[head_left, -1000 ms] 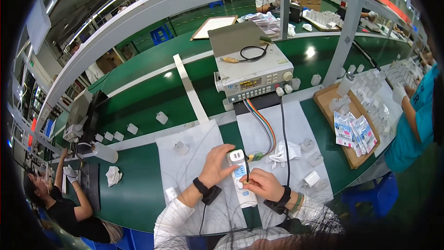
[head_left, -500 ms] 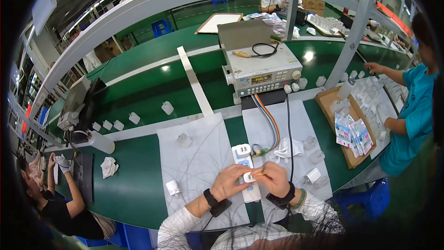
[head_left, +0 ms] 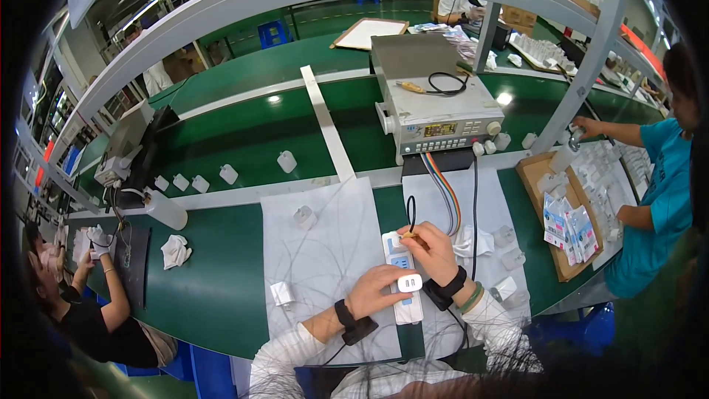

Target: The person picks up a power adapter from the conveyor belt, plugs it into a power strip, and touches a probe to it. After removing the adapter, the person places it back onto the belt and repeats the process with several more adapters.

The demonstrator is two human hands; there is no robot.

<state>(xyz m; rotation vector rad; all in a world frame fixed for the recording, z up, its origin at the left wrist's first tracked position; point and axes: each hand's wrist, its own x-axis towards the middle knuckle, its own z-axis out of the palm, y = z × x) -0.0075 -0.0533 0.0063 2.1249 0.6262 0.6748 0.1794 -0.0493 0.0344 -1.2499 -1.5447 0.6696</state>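
My left hand (head_left: 373, 292) is closed around a white two-port USB charger (head_left: 410, 283), its ports facing up, over the lower part of a white power strip (head_left: 408, 312). Farther up the strip, my right hand (head_left: 434, 253) pinches a tan cable plug (head_left: 406, 232). A short black cable loop (head_left: 410, 210) rises from that plug. Something white sits in the strip's far end beside the plug, partly covered by my fingers. Whether the plug touches it I cannot tell. Both wrists wear black bands.
A grey test instrument (head_left: 443, 124) with a lit display stands behind the strip, ribbon wires running down from it. Chargers lie on white sheets (head_left: 325, 251) at both sides. A cardboard tray (head_left: 567, 266) holds packets at right. Co-workers sit left and right.
My hands have parted. The right one moved up the strip with the cable plug, away from the charger; the left one keeps the charger, now tilted with its ports showing.
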